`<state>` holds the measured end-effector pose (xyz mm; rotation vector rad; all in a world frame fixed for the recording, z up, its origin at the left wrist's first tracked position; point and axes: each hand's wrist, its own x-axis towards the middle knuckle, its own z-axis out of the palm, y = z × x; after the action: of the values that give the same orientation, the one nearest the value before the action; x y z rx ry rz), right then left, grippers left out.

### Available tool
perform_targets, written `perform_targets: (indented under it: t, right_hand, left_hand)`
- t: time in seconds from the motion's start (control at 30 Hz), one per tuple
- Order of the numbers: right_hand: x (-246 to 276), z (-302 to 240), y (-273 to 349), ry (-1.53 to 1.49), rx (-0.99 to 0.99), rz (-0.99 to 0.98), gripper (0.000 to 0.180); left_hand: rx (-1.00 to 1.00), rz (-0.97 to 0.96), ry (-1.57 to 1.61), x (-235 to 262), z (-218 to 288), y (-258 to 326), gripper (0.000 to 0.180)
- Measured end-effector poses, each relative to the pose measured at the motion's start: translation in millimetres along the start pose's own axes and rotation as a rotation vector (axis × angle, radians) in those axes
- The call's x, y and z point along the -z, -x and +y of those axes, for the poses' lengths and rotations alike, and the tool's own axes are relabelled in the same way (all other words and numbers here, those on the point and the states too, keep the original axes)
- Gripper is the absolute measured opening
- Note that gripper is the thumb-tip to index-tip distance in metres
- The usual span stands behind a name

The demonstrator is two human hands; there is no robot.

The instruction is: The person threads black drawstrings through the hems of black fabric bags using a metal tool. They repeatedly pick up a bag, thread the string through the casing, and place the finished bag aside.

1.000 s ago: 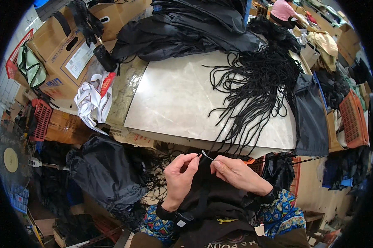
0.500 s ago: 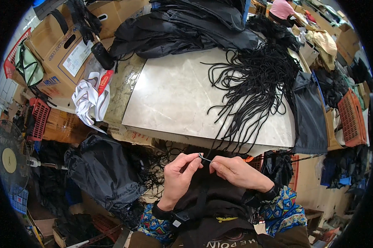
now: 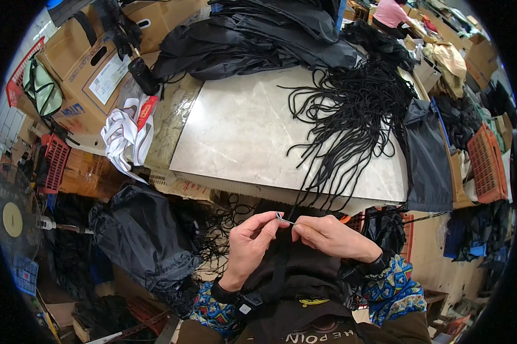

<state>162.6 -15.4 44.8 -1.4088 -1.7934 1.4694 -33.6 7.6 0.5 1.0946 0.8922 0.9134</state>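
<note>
Both my hands meet over my lap, just in front of the table edge. My left hand (image 3: pixel 251 245) pinches one end of a small, thin, light-grey piece with a dark loop at its tip (image 3: pixel 285 219); its exact kind is too small to tell. The other end is pinched by my right hand (image 3: pixel 336 239), thumb against curled fingers. A large bundle of black cords (image 3: pixel 361 109) lies on the right of the pale tabletop (image 3: pixel 241 132), with several ends hanging over its front edge just beyond my hands.
Black fabric (image 3: pixel 258 43) is heaped at the table's back. White tape (image 3: pixel 121 137) and a cardboard box (image 3: pixel 86 74) are at the left. A black fabric bag (image 3: pixel 147 235) sits low left, near a fan (image 3: pixel 12 219). Another person (image 3: pixel 389 14) is far right.
Both hands have shifted very slightly to the right, still pinching the thin piece. The view has tilted a little; otherwise the scene looks the same.
</note>
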Motion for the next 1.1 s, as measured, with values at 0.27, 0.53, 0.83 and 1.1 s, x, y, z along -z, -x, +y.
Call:
perform_targets:
  t: [0.27,0.53,0.83,1.1]
  right_hand:
    - [-5,0,2,0.033,0.028,-0.005,0.03]
    - [-6,1,4,0.111,0.074,0.044,0.023]
    - [-28,-17,28,0.815,0.556,0.206,0.011]
    - [-36,-64,23,0.559,0.831,-0.102,0.019]
  left_hand:
    - [-0.167,0.083,-0.299,2,-2,4,0.021]
    - [0.065,-0.065,0.171,2,-3,2,0.023]
    - [-0.266,0.256,-0.264,8,15,-23,0.014]
    - [-0.714,0.092,-0.894,16,-18,-124,0.014]
